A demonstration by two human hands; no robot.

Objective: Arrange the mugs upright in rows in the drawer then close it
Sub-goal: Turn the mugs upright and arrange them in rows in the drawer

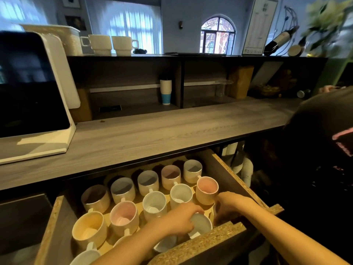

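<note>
An open wooden drawer (225, 165) under the counter holds several ribbed mugs standing upright in rows, with pink (207, 189), pale blue (154, 204) and yellow (89, 227) insides. My left hand (179, 219) grips the rim of a pale blue mug (201, 224) in the front row, near the drawer front (200, 243). Just to its right, my right hand (228, 204) reaches down with curled fingers beside the pink mug at the drawer's right side. What its fingers touch is hidden. Another mug (165, 244) sits partly under my left forearm.
A grey wooden counter (152, 134) runs above the drawer, with a white screen stand (36, 104) at its left. Shelves behind hold a paper cup stack (165, 91). Two cream cups (112, 44) stand on the top ledge. A person in dark clothes (322, 150) stands close at right.
</note>
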